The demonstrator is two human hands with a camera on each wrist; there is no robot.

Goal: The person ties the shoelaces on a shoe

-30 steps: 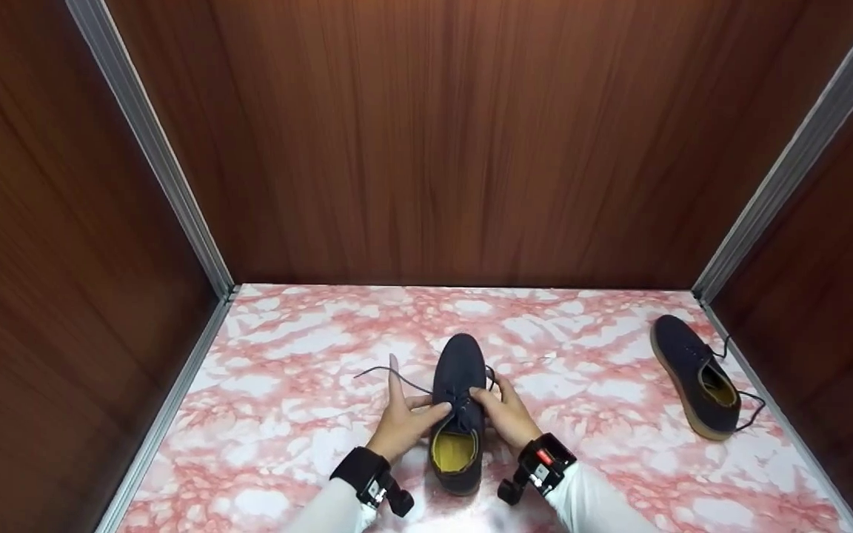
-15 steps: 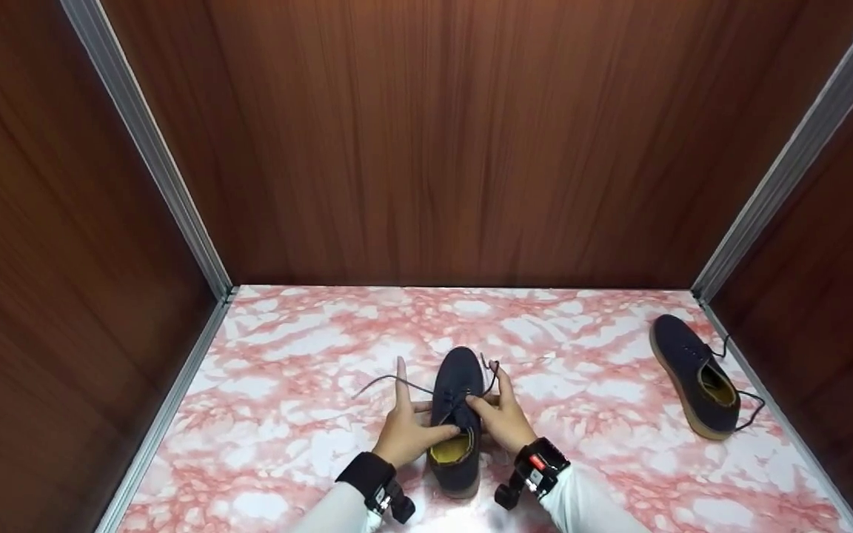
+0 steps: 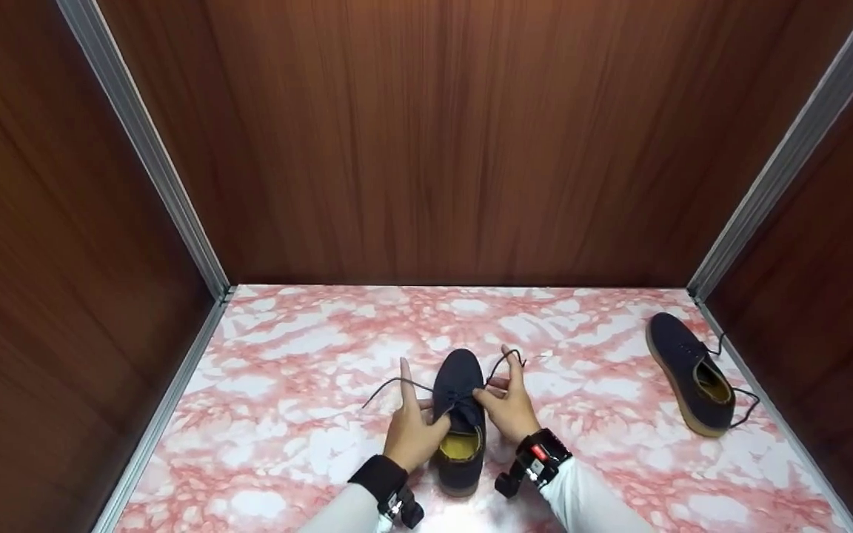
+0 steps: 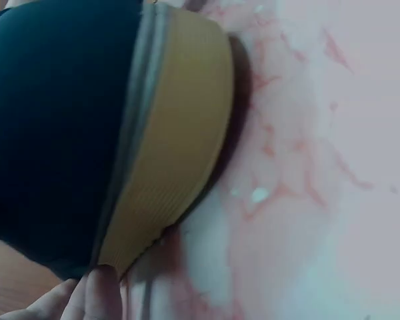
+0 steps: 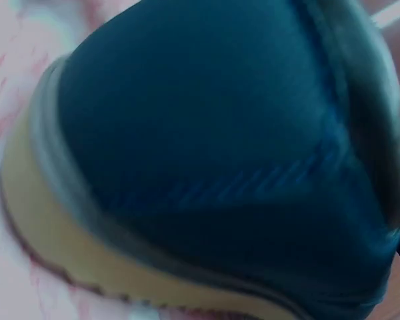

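A dark navy lace-up shoe [image 3: 460,370] with a tan sole and yellow lining stands on the surface, toe pointing away. My left hand [image 3: 413,435] holds its left side, thumb at the opening and index finger stretched forward. A loose end of the dark shoelace [image 3: 384,383] crosses that finger. On the other side, my right hand [image 3: 509,406] pinches the lace by the eyelets, with its other loose end looped over the index fingertip. The left wrist view has fingertips [image 4: 101,293] against the shoe's side. Close up, the right wrist view shows the stitched heel [image 5: 207,147].
A matching shoe [image 3: 693,377] lies at the far right near the side wall [image 3: 826,311], its laces loose. Brown wood-grain panels [image 3: 426,148] enclose the pink-and-white marbled surface [image 3: 286,414] at the back and both sides.
The shoe has come slightly nearer. My left thumb has shifted at the opening's edge. The right index finger has lifted outward, drawing the right lace end away from the shoe.
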